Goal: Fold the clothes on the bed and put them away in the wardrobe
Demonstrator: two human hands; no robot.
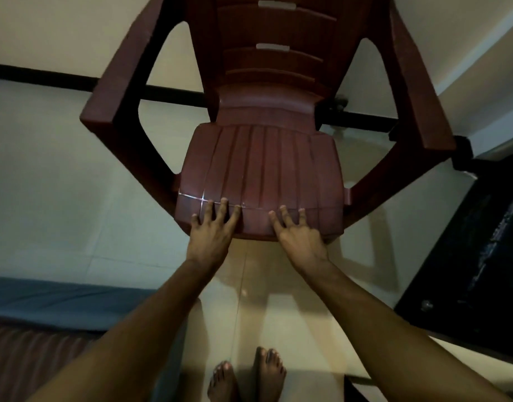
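- Head view: a maroon plastic armchair (261, 169) stands on the pale tiled floor (61, 169), straight in front of the person.
- Left hand (213, 230) lies flat on the seat's front edge, fingers spread and straight, gripping nothing.
- Right hand (298, 230) lies just beside it on the same edge, fingers likewise splayed, nothing held.
- Both forearms reach forward; two bare feet (246, 375) show below on the tiles.
- Bed (46, 297) with a blue sheet sits at lower left, a striped cloth (32, 361) on its near part; whether that is clothing, cannot tell.
- A dark cabinet (478, 256) stands at right.
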